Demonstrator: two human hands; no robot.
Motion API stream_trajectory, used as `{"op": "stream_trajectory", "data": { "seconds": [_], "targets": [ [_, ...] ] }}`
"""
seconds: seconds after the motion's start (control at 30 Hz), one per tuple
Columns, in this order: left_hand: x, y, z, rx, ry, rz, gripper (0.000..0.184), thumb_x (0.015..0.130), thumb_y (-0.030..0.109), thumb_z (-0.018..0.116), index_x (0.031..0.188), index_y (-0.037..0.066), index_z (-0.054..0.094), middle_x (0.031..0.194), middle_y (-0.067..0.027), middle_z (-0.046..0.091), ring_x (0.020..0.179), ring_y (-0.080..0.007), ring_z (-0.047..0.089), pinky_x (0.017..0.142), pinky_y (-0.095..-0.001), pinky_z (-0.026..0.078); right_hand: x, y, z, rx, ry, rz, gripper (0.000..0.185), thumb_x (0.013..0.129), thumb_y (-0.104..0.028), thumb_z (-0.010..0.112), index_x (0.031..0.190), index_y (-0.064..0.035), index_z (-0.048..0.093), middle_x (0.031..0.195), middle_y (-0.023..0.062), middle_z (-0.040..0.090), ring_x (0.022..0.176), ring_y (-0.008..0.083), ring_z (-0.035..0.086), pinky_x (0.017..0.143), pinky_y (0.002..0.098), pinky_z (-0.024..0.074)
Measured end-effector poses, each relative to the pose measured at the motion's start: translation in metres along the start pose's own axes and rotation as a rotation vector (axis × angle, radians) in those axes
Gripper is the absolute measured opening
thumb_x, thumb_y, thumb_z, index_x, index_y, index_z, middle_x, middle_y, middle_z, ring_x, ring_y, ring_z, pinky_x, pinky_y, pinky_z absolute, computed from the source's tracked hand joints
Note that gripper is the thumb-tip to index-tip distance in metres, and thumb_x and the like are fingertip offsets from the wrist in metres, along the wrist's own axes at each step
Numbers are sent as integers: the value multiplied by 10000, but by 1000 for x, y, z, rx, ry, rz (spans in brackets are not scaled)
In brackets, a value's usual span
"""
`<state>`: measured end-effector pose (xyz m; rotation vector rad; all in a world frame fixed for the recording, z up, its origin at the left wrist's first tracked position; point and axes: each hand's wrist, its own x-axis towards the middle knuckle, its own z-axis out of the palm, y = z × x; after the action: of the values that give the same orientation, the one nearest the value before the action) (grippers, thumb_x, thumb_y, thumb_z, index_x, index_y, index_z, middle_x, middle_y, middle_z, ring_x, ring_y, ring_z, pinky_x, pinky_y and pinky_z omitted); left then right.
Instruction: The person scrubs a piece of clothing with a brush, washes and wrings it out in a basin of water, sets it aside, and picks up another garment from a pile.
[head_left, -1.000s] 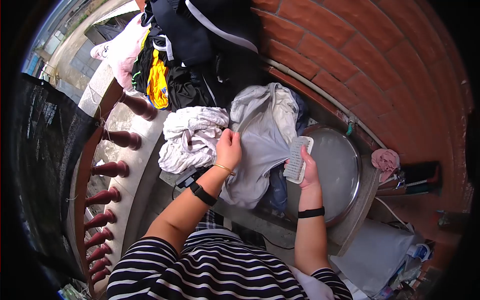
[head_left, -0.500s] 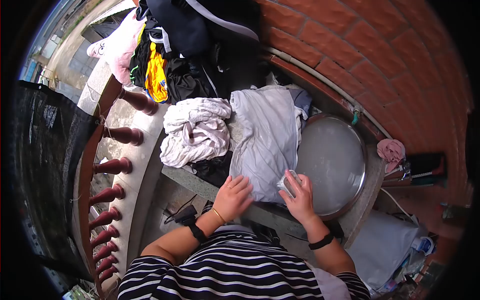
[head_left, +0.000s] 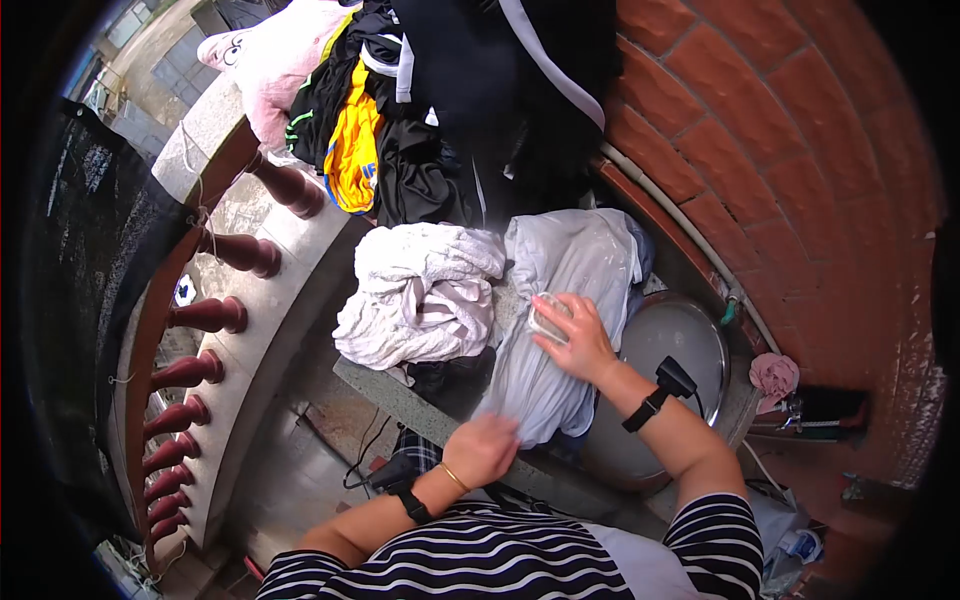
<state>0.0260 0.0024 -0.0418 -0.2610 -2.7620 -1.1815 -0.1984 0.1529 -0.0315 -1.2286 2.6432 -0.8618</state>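
A wet, pale grey-white garment lies spread and creased over the stone slab. On its middle, my right hand is closed round a small whitish block, which it presses against the cloth. The fingers partly cover the block, and whether it is soap or a brush does not show. My left hand is at the garment's near edge. Its fingers look curled but are smeared by motion, so a grip on the cloth cannot be made out.
A bunched white cloth lies left of the garment. At right stands a round metal basin of cloudy water. Behind are dark clothes, a yellow garment and a pink plush toy. A balustrade and brick wall flank the slab.
My right hand has moved with the block from the garment's near right edge up to its middle. My left hand has gone from lying flat to curled, and blurs. The view has shifted.
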Motion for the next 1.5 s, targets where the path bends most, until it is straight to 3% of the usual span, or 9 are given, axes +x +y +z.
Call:
{"op": "stream_trajectory", "data": {
  "seconds": [0.13,0.37,0.63,0.77,0.93,1.07,1.23,1.37,1.5],
  "targets": [
    [-2,1,3,-11,-38,-60,92,805,179,736,824,90,724,1022,-27,739,903,-186,694,879,-366,550,-28,-11,19,25,-261,-409,659,663,-195,805,1296,-301,651,1148,102,575,954,317,566,873,415,489],
    [-4,-3,4,-14,-65,-85,99,802,186,734,819,90,723,1031,-31,736,888,-187,694,867,-357,559,119,111,13,-375,299,218,482,816,-246,754,1284,-200,651,1148,174,590,996,383,542,893,441,472],
    [3,-4,5,-55,-174,-137,102,803,192,729,820,91,724,1035,-27,738,904,-182,699,858,-351,561,-17,1,15,-12,-323,-280,620,711,-234,798,1307,-297,641,1138,135,570,990,332,568,896,438,491],
    [8,0,1,-30,-90,-57,114,801,201,729,809,87,720,952,-35,737,813,-199,697,777,-361,567,101,130,16,-415,396,247,510,787,-282,764,1282,-226,656,1109,175,601,975,383,553,852,457,474],
    [65,-6,-16,14,-280,-143,149,834,172,676,737,61,652,770,-117,661,615,-317,649,544,-432,526,98,155,-6,10,373,408,610,799,-351,770,1360,-180,602,1103,190,611,1009,390,595,899,450,481],
    [172,-38,14,272,226,-282,359,868,134,619,1166,-49,536,1235,-268,576,912,-405,665,775,-472,546,-2,119,-28,677,773,756,666,967,-274,657,1463,62,368,1248,168,607,1114,196,586,945,310,458],
    [253,-69,28,267,-57,-783,207,895,103,561,1047,-32,598,1070,-211,605,949,-389,644,795,-458,545,-190,150,14,448,1081,1311,672,938,-371,676,1383,42,388,1301,210,571,1147,299,593,979,370,471],
    [224,-23,17,133,275,-27,180,862,169,660,923,11,597,868,-202,590,837,-417,578,748,-522,452,-274,170,40,-83,838,1718,677,931,-433,651,1375,26,428,1296,207,586,1122,355,610,965,409,493],
    [139,20,17,-338,-216,-55,303,894,217,681,798,11,481,639,-193,543,606,-428,541,556,-478,410,-276,163,40,905,931,1598,699,965,-524,553,1419,-4,442,1321,164,587,1145,335,600,979,412,485]
  ]
}}
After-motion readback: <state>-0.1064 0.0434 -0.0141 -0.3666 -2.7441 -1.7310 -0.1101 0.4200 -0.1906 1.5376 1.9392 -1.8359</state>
